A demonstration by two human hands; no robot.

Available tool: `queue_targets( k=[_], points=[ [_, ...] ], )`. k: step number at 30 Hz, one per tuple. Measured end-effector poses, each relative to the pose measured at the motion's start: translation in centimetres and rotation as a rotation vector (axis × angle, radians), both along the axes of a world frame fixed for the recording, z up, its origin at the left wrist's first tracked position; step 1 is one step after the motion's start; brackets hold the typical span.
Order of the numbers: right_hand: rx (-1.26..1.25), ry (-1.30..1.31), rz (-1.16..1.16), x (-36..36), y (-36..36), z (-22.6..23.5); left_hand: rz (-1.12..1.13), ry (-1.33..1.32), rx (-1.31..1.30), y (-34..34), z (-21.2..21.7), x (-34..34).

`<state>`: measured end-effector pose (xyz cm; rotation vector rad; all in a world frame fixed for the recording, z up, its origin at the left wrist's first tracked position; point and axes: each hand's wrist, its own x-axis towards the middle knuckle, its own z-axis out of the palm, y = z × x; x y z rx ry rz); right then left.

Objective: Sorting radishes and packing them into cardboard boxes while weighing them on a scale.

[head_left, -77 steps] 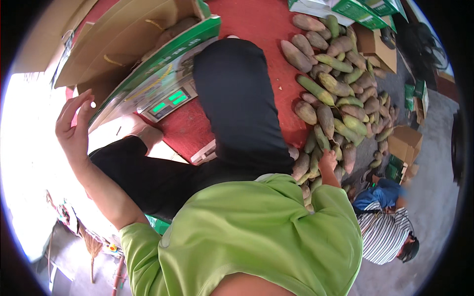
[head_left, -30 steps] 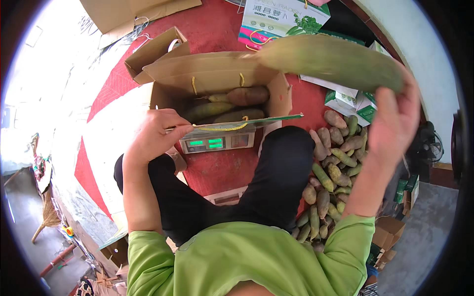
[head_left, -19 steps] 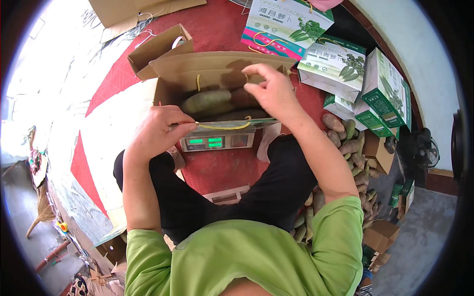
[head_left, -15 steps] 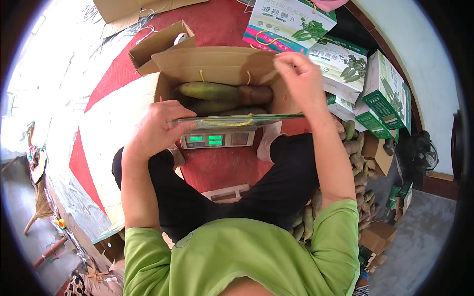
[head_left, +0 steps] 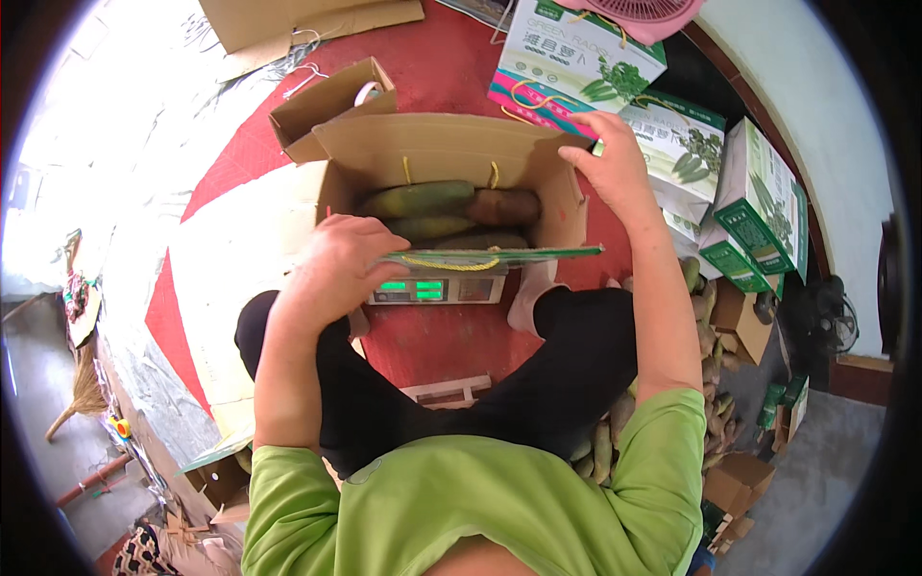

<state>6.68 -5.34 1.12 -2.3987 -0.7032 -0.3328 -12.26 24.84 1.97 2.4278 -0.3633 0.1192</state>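
A cardboard carton (head_left: 451, 136) with its top flaps up stands on a digital scale (head_left: 485, 289) in front of me. Inside lie several green radishes (head_left: 420, 200), one with a brownish end. At the near left corner my left hand (head_left: 346, 261) is closed on the edge of the near flap, thumb toward me. My right hand (head_left: 619, 165) is by the far right corner, thumb and fingers apart with nothing in them; whether the thumb touches the carton I cannot tell. A yellow cord handle (head_left: 451, 263) hangs on the near flap.
Printed gift cartons (head_left: 576, 58) are stacked at the far right, with a pink fan (head_left: 642, 12) on top. A small open box (head_left: 331, 108) sits behind the carton. Loose radishes (head_left: 715, 403) are heaped beside my right leg. A broom (head_left: 81, 389) lies far left.
My right hand has opened its fingers and shifted slightly right at the far right corner. The left hand stays at the near flap. The whole view has shifted a little.
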Motion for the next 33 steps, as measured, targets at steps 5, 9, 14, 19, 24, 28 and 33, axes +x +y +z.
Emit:
queue_targets(
  k=[5, 9, 14, 19, 24, 28, 33],
  points=[
    [-0.269, -0.086, 0.133, 1.8, 3.6, 0.9, -0.064, -0.021, 0.320, -1.3, -0.8, 0.6],
    [-0.508, -0.039, 0.201, 3.3, 6.8, 0.9, -0.080, -0.094, 0.481, -2.2, -1.4, 0.8],
    [-0.636, -0.080, 0.199, 3.5, 6.0, 0.1, -0.113, -0.146, 0.486, -2.5, -1.5, 1.7],
    [-0.668, -0.118, 0.213, 2.8, 7.8, 0.6, -0.144, -0.134, 0.544, -1.2, -1.6, 1.4],
    [-0.617, -0.123, 0.303, 2.9, 11.2, 3.0, -0.069, -0.167, 0.502, 2.3, -0.5, -0.1],
    [-0.629, -0.243, 0.387, 1.8, 16.6, 5.8, 0.052, -0.112, 0.489, 6.4, 0.2, -2.1],
    [-0.649, -0.370, 0.513, -0.4, 24.1, 7.9, 0.232, -0.181, 0.406, 10.9, 1.0, -6.7]
  ],
)
